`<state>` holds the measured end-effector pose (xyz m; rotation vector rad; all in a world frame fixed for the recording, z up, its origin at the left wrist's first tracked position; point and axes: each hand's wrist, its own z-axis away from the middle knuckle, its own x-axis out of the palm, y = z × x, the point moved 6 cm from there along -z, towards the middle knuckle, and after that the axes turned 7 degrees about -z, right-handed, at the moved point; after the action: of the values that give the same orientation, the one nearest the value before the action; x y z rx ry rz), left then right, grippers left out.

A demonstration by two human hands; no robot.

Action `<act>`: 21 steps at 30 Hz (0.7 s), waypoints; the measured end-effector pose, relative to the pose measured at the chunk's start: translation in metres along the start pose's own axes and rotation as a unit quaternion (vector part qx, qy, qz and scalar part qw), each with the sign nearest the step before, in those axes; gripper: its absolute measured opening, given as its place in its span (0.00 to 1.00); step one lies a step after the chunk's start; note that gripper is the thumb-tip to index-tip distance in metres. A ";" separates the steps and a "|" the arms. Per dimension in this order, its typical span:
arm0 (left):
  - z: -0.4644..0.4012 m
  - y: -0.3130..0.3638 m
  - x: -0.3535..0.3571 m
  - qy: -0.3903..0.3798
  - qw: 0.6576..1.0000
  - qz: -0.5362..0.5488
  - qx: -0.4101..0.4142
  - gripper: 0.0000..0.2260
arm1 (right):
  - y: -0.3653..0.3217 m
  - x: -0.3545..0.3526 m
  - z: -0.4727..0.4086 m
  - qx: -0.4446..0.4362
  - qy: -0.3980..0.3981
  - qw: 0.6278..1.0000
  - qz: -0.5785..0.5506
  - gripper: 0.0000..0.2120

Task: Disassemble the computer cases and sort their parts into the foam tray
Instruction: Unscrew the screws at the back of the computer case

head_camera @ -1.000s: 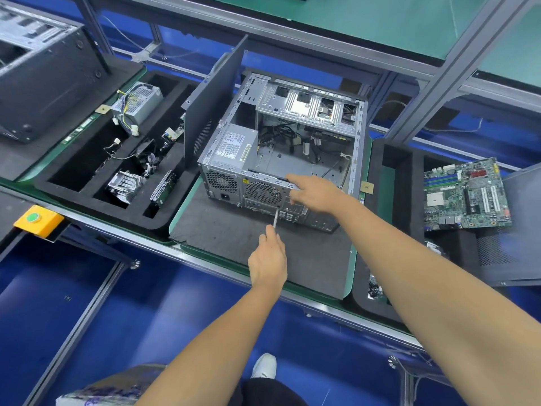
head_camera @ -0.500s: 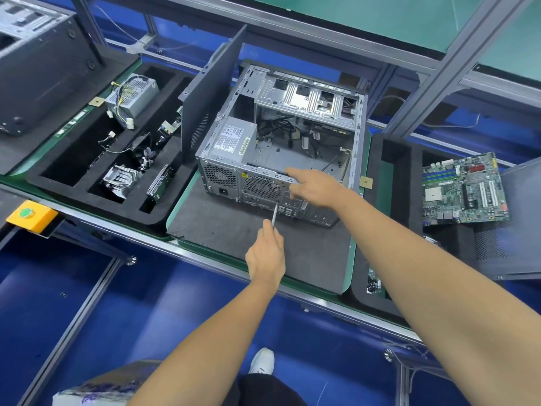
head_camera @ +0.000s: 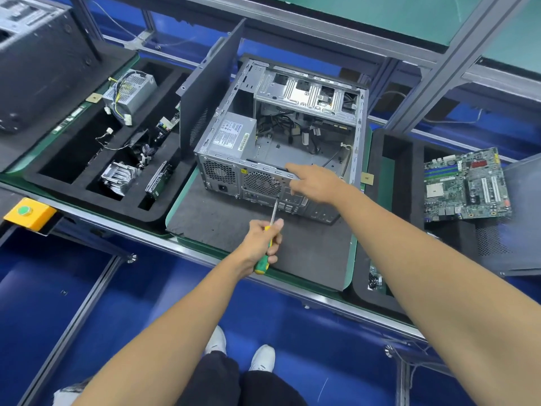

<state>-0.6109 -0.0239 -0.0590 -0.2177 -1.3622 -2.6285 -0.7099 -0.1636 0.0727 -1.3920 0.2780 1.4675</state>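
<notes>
Head view: our left hand (head_camera: 261, 241) grips a screwdriver (head_camera: 267, 241) at the half-stripped computer case (head_camera: 281, 136), right hand (head_camera: 314, 183) steadying with straight fingers; power supply (head_camera: 232, 136) remains, foam tray (head_camera: 87, 183) part-filled.

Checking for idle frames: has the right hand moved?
No: the right hand still rests on the computer case's rear edge, beside its fan grille.

Conveyor bench (head_camera: 205, 257), metal-edged, green-surfaced; carries, left to right: black computer case (head_camera: 38, 65) on dark mat; black foam tray (head_camera: 87, 197); grey mat (head_camera: 234, 227) bearing opened case (head_camera: 281, 133); second foam tray (head_camera: 401, 171); yellow button box (head_camera: 29, 213) at front edge.
</notes>
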 end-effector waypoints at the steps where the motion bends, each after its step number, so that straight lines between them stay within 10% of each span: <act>1: 0.000 -0.001 -0.001 0.015 1.000 -0.020 -0.008 0.21 | 0.000 0.000 0.000 0.003 -0.003 1.000 0.003 0.03; 10: -0.001 -0.010 -0.016 0.213 0.975 -0.058 0.014 0.15 | 0.001 -0.002 0.003 0.040 -0.014 0.999 -0.014 0.17; 21: 0.007 -0.011 -0.018 0.174 0.984 -0.027 0.020 0.21 | -0.004 -0.003 0.007 0.061 -0.022 0.998 -0.026 0.28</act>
<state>-0.5955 -0.0099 -0.0675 0.2772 -1.3122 -2.5224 -0.7118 -0.1581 0.0793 -1.2585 0.2963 1.4146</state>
